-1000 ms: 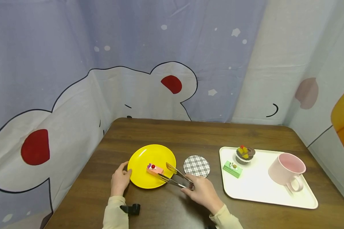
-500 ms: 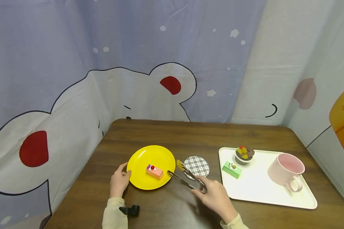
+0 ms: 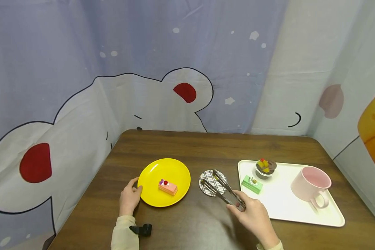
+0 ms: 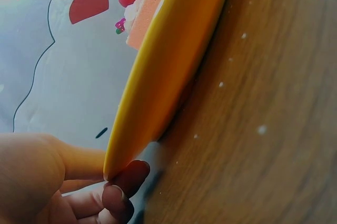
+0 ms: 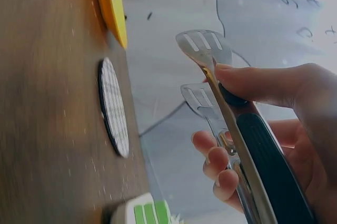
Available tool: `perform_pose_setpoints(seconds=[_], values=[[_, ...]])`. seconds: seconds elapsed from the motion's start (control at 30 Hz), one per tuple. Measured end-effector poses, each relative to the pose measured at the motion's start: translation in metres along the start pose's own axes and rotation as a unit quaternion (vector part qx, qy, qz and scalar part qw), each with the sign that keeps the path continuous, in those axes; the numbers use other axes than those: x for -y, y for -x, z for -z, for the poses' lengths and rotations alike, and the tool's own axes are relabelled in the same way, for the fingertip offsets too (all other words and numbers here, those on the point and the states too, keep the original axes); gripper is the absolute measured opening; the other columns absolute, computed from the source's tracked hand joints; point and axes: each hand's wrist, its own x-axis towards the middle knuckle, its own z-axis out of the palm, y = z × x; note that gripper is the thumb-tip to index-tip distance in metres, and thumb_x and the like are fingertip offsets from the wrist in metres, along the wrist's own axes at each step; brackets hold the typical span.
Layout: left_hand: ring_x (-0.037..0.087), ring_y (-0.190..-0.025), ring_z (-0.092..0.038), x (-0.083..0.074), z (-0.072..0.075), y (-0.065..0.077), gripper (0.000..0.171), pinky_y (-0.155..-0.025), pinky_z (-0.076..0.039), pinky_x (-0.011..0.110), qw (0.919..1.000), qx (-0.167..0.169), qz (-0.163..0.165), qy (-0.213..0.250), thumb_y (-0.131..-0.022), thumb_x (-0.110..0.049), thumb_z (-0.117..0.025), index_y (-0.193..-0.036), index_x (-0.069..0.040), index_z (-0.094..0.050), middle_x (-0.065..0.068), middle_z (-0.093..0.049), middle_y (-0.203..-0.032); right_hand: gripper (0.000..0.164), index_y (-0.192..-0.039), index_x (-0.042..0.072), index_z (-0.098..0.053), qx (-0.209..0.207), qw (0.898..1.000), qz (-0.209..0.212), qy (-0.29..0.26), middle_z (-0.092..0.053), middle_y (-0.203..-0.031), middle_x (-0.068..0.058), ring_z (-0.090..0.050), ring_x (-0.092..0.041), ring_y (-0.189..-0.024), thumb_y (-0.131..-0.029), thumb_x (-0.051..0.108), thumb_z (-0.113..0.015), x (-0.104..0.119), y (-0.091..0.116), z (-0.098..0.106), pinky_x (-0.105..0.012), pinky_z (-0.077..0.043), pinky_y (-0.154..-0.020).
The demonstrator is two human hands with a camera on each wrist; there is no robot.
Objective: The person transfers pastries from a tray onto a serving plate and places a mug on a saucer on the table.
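My left hand [image 3: 129, 198] pinches the left rim of a yellow plate [image 3: 151, 175], thumb above and fingers below in the left wrist view. On the plate lies a pink slice of toy cake [image 3: 168, 188] with a red cherry on top. My right hand [image 3: 254, 217] grips metal serving tongs [image 5: 245, 153] with slotted ends and dark green grip pads. The tongs' ends stand apart with nothing between them. In the head view they appear over a round checked coaster [image 3: 211, 180]; the right wrist view shows them raised above the table.
On the right stands a white tray [image 3: 282, 205]. It bears a green slice of toy cake [image 3: 252, 184], a chocolate cupcake [image 3: 265, 169] with yellow fruit and a pink mug [image 3: 309, 185]. A printed curtain [image 3: 143, 97] hangs behind the wooden table [image 3: 181, 225].
My right hand has moved right with the tongs, away from the pink cake on the plate to over the coaster. The left hand keeps its place at the plate's rim.
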Motion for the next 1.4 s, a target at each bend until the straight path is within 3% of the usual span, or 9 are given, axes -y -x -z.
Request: perform_pose_setpoints(seconds=[0.37,0.67,0.97,1.4], values=[[0.019,-0.065,-0.051,0.001,0.0,-0.001,0.048,-0.061,-0.037,0.029,1.0,0.001,0.001,0.002,-0.098,-0.018,-0.049,-0.144,-0.004,-0.041,0.014,-0.065,-0.083,0.041,-0.099,0.011,-0.07,-0.041,0.998,-0.037,0.033,-0.049,-0.057,0.017,-0.037,0.007,-0.051,-0.063,0.021,-0.087,-0.032,0.011,0.022,-0.025,-0.033,-0.048],[0.019,-0.066,-0.05,0.0,0.001,-0.001,0.049,-0.061,-0.036,0.028,0.9999,0.008,0.01,0.007,-0.098,-0.019,-0.049,-0.144,-0.005,-0.04,0.011,-0.061,-0.08,0.043,-0.103,0.01,-0.071,-0.008,0.997,-0.05,0.061,-0.051,-0.059,0.014,-0.037,0.006,-0.052,-0.065,0.022,-0.085,-0.059,0.019,0.041,-0.027,-0.032,-0.048],[0.02,-0.068,-0.05,0.001,0.001,-0.001,0.049,-0.062,-0.036,0.028,0.9998,0.01,0.016,0.009,-0.099,-0.019,-0.048,-0.144,-0.005,-0.04,0.013,-0.062,-0.082,0.043,-0.103,0.009,-0.07,-0.034,0.994,-0.081,0.071,-0.055,-0.061,0.011,-0.038,0.005,-0.05,-0.065,0.021,-0.085,-0.077,0.025,0.053,-0.028,-0.033,-0.048],[0.019,-0.065,-0.049,0.001,-0.001,-0.002,0.049,-0.06,-0.035,0.028,0.9998,0.011,0.012,0.011,-0.099,-0.02,-0.049,-0.145,-0.006,-0.039,0.013,-0.062,-0.082,0.045,-0.108,0.005,-0.068,0.041,0.982,-0.159,0.092,-0.056,-0.06,0.003,-0.05,-0.016,-0.055,-0.073,0.031,-0.08,-0.094,0.039,0.064,-0.034,-0.037,-0.051]])
